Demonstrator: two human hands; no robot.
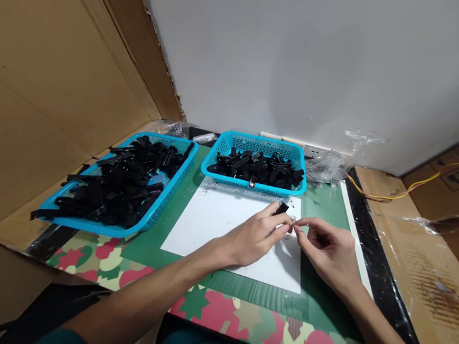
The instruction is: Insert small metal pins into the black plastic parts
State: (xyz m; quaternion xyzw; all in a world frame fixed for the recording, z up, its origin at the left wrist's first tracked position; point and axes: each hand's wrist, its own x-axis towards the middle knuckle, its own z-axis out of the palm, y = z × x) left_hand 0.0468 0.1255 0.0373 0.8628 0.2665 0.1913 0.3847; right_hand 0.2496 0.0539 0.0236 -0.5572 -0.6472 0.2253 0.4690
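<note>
My left hand (pixel 257 235) is closed round a small black part (pixel 282 208), whose end sticks out above the fingers. Facing it, my right hand (pixel 329 249) pinches with thumb and forefinger at something too small to make out, close to the left fingertips. Both hands are over the right side of a white sheet (pixel 209 226). Tiny metal-looking bits (pixel 292 218) lie on the sheet just behind the fingertips.
A blue basket (pixel 127 233) of black parts stands at the left, and another blue basket (pixel 252 188) of black parts stands behind the sheet. Clear plastic bags (pixel 327 166) and a yellow cable (pixel 394 195) lie at the back right. Cardboard (pixel 62 74) borders the left.
</note>
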